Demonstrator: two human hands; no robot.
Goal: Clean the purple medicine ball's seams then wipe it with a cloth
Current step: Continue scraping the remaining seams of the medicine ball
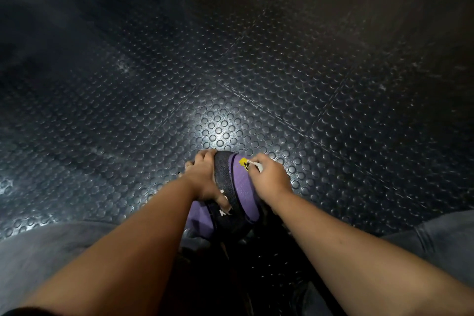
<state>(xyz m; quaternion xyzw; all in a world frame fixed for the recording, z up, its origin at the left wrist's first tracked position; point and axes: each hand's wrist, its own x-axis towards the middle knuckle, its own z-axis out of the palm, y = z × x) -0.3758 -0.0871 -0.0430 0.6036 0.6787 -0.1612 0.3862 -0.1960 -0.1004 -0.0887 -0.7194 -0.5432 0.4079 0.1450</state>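
Nearest the camera, two bare forearms reach forward between knees in grey trousers [46,254]. The purple medicine ball [242,187] sits just ahead of the lap, on or just above the floor, between the two hands. It shows purple panels, a dark textured band and some white lettering partly hidden under the left thumb.

The left hand [202,179] lies against the ball's left side, its fingers [205,155] spread wide and curled over the top edge, thumb pressed on the dark band, steadying it.

The right hand [270,178] rests on the ball's upper right, its fingers [259,159] pinched closed around a small white item [257,165]; what it is I cannot tell. Its tip touches the purple panel just beside a yellow mark [243,161], close to the dark seam.

Beyond the fingertips stretches a dark rubber floor [230,71] with raised round studs, brightly lit just past the ball.
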